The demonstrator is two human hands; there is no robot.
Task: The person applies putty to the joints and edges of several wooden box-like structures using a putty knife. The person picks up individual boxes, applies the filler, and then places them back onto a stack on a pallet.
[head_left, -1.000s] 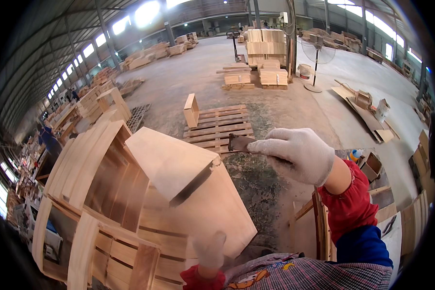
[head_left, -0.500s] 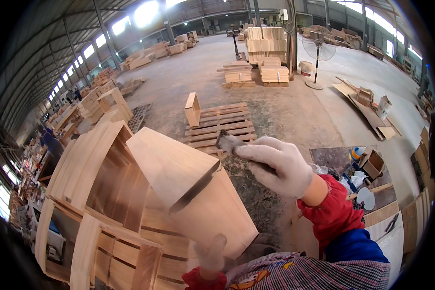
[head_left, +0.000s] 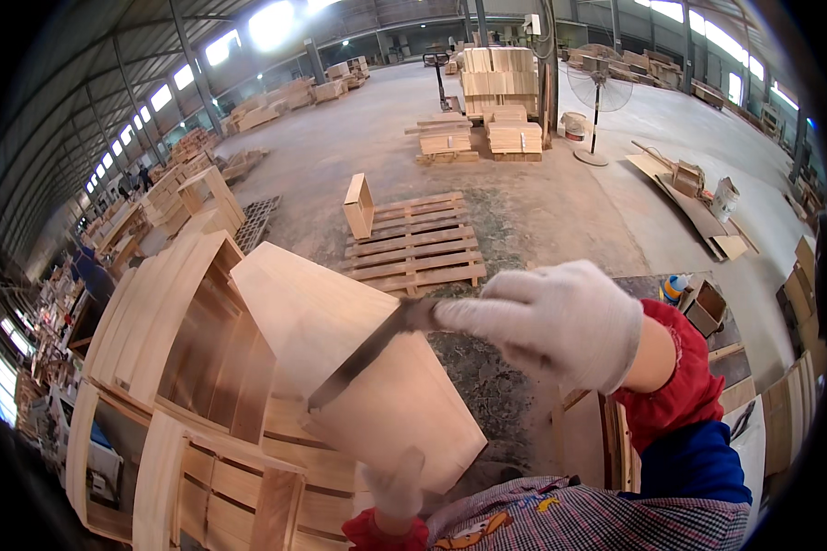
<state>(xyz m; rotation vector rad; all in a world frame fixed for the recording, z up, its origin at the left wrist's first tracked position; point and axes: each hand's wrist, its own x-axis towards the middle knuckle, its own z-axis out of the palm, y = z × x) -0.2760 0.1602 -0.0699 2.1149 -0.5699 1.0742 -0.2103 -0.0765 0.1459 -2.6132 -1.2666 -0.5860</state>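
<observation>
My left hand (head_left: pixel 395 489), in a white glove, grips the near edge of a pale wooden box (head_left: pixel 395 399), its thumb lying over the panel. The box is tilted, and a dark band runs between its two broad faces. In my right hand (head_left: pixel 560 321), also gloved, the fingers pinch a small dark pad (head_left: pixel 418 315), perhaps sandpaper or a sponge; its kind is unclear. This pad touches the right end of the dark band. Under and left of the box stand larger wooden frames (head_left: pixel 161 312) with slatted insides.
A wooden pallet (head_left: pixel 413 248) lies on the floor ahead, with a small open wooden frame (head_left: pixel 358 207) at its left. Stacked boards (head_left: pixel 501 83) and a standing fan (head_left: pixel 599 92) are farther off. At right are a bottle (head_left: pixel 674 288) and a cardboard box (head_left: pixel 707 308).
My right hand has come down and nearer, bringing the dark pad from above the box onto its edge at the dark band. The left hand keeps its hold with little movement.
</observation>
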